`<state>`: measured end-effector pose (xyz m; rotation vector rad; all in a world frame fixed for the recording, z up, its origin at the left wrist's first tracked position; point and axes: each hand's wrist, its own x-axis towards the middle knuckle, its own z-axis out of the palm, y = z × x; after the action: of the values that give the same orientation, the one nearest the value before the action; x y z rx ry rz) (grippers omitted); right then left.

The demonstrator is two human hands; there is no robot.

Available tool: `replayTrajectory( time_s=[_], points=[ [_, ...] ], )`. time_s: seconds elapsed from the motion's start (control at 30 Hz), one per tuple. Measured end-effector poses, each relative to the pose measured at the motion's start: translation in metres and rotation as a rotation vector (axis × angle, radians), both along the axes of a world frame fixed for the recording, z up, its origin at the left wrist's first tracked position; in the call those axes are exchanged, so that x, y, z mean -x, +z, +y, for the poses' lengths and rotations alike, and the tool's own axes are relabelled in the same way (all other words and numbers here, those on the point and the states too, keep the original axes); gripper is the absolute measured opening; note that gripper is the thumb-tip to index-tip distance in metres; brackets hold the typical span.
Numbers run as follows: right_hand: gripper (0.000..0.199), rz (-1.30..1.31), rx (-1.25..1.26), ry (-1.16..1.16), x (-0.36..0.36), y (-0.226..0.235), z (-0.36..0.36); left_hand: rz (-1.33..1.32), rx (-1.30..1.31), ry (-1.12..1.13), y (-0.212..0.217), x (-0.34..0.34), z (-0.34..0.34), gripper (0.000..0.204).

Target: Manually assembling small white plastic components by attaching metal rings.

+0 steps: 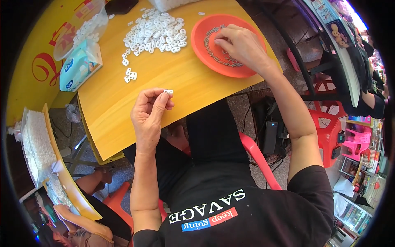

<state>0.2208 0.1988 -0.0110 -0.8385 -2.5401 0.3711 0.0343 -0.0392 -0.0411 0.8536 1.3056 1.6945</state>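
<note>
My left hand (149,113) is raised near the table's front edge, thumb and fingers closed on a small white plastic piece (168,91). My right hand (243,46) reaches into a round orange-red plate (200,31), its thumb and fingertips pinched together. Whatever lies between those fingertips is too small to make out. Small grey metal pieces (210,52), which look like screws, are spread in a ring inside the plate. Left of the plate lies a heap of white oval plastic pieces (156,31) with holes. Several more white pieces (131,75) sit apart, nearer to me.
On the yellow table (181,74), a tissue pack (81,66) and a clear tub (88,31) of white pieces stand at the left. A dark flat object (120,5) lies at the back. Another person's hand (62,210) works at a second table, lower left. Red chairs (327,133) stand right.
</note>
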Motion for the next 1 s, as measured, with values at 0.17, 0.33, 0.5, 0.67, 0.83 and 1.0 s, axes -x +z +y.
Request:
replayTrajectory(
  time_s=[0.17,0.33,0.5,0.67,0.83,1.0],
  points=[
    [0.019,-0.162,-0.105,-0.067,0.012,-0.001,0.002,-0.037,-0.032,-0.024,-0.002,0.002,-0.002,0.012],
    [0.017,-0.232,-0.211,-0.027,0.02,-0.005,-0.003,-0.045,-0.03,-0.009,-0.001,0.003,-0.004,0.011],
    [0.012,-0.126,-0.324,-0.018,0.016,-0.001,-0.012,-0.187,-0.005,0.035,0.006,0.005,0.003,0.009],
    [0.013,0.19,-0.079,0.149,0.024,0.03,-0.039,-0.278,-0.018,0.047,0.006,0.011,-0.001,0.01],
    [0.016,0.389,0.502,0.174,0.043,0.019,-0.083,-0.247,-0.051,0.082,0.004,0.008,0.0,0.011],
    [0.02,0.549,1.081,0.216,0.066,0.003,-0.112,-0.237,-0.066,0.046,0.0,0.009,-0.002,0.014]
  ],
)
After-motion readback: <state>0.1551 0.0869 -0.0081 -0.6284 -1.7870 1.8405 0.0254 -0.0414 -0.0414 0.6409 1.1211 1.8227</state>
